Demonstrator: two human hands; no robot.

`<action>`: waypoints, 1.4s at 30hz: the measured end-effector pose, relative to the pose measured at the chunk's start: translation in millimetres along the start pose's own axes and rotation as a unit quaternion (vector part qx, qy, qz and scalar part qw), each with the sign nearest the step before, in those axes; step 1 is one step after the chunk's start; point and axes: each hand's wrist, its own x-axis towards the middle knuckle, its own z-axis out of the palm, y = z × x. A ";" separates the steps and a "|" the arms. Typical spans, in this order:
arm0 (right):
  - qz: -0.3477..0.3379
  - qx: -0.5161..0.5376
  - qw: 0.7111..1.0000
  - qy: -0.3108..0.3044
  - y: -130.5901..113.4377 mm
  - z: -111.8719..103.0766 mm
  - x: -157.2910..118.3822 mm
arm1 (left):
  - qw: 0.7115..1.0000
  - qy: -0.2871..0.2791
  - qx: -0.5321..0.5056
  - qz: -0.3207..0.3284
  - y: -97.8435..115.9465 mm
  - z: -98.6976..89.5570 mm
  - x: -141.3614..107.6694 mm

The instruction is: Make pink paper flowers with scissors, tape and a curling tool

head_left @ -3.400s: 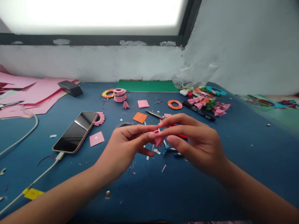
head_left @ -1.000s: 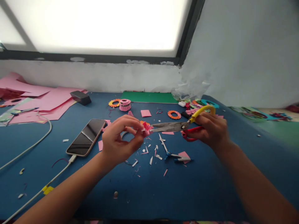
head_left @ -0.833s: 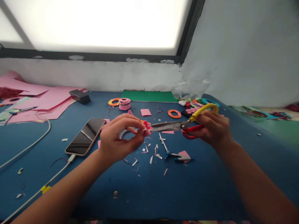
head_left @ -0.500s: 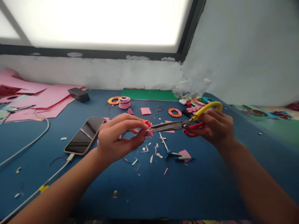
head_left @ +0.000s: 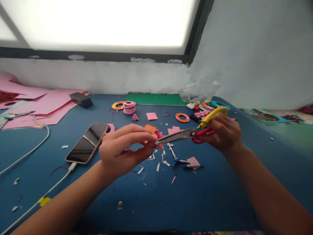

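Note:
Between thumb and fingers, my left hand point(head_left: 124, 147) pinches a small folded pink and red paper piece point(head_left: 160, 140) above the table. My right hand point(head_left: 222, 132) grips the scissors point(head_left: 186, 133), whose handles are yellow and red. The blades look closed or nearly so, and their tips reach the paper at my left fingertips; whether they are cutting cannot be made out. Under the hands lie white and pink paper scraps point(head_left: 158, 167) and a drawing compass point(head_left: 176, 160) resting partly on a pink paper square point(head_left: 194, 160).
A phone point(head_left: 87, 143) with a white charging cable point(head_left: 57, 181) lies left. Farther back are scalloped paper rings point(head_left: 182, 117), a pink square point(head_left: 152, 116), a green board point(head_left: 156, 99) and a clear plastic bag point(head_left: 199, 91). Pink sheets point(head_left: 46, 107) and a black block point(head_left: 81, 100) occupy the far left.
The left hand has lowered slightly and tilted, showing more of the folded paper. The scissor tips have shifted a little down and right. Both hands keep their holds.

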 end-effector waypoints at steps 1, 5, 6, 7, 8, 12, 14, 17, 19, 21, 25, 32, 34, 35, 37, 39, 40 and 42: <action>0.000 0.002 1.000 -0.001 0.0 -0.2 0.2 | 1.000 -0.002 -0.004 0.002 0.6 -0.2 0.2; -0.001 0.015 1.000 -0.005 0.7 -0.5 0.4 | 1.000 -0.006 -0.012 0.003 3.0 -1.0 0.6; -0.002 0.019 1.000 -0.006 1.0 -0.4 0.3 | 1.000 -0.007 -0.014 0.002 3.5 -1.1 0.6; -0.002 0.023 1.000 -0.008 1.1 -0.3 0.1 | 1.000 -0.009 -0.015 0.001 4.0 -1.2 0.5; -0.001 0.025 1.000 -0.010 1.2 -0.2 -0.1 | 1.000 -0.010 -0.017 0.000 4.3 -1.3 0.4; 0.003 0.029 1.000 -0.012 1.0 0.2 -1.6 | 1.000 -0.006 -0.015 0.002 5.2 -1.5 0.2; 0.004 0.027 1.000 -0.007 0.8 0.6 -2.4 | 1.000 -0.007 -0.011 0.008 5.8 -1.6 0.5; 0.007 0.024 1.000 -0.003 0.7 1.2 -3.2 | 0.999 -0.022 -0.003 0.026 7.1 -1.8 1.5; 0.009 0.023 1.000 -0.003 0.7 1.4 -3.1 | 0.999 -0.026 0.005 0.040 7.9 -1.8 2.2; 0.009 0.020 1.000 0.001 0.7 1.4 -2.6 | 0.998 -0.027 0.016 0.048 8.7 -1.9 2.6; 0.013 0.010 1.000 0.006 0.2 0.6 -1.2 | 0.997 -0.033 0.053 0.053 10.5 -2.4 3.5; 0.026 0.004 1.000 -0.007 -2.4 0.1 -1.8 | 0.995 -0.046 0.080 0.039 14.0 -4.7 5.7; 0.027 0.005 1.000 -0.006 -1.8 0.2 -3.1 | 0.995 -0.043 0.084 0.038 14.4 -5.2 6.0; 0.027 0.004 1.000 -0.006 -1.2 0.0 -3.8 | 0.995 -0.041 0.086 0.038 14.5 -5.3 6.1; 0.028 0.001 1.000 -0.012 0.5 -1.4 -4.8 | 0.995 -0.040 0.091 0.031 14.7 -5.5 6.6; 0.028 -0.008 0.999 -0.024 2.3 -3.8 -4.9 | 0.994 -0.043 0.096 0.022 14.9 -5.3 6.7; 0.027 -0.015 0.999 -0.027 2.9 -5.0 -4.7 | 0.994 -0.041 0.097 0.018 15.1 -5.0 6.5; 0.020 -0.030 0.999 -0.024 3.5 -6.8 -4.1 | 0.995 -0.033 0.093 0.002 15.8 -4.1 5.4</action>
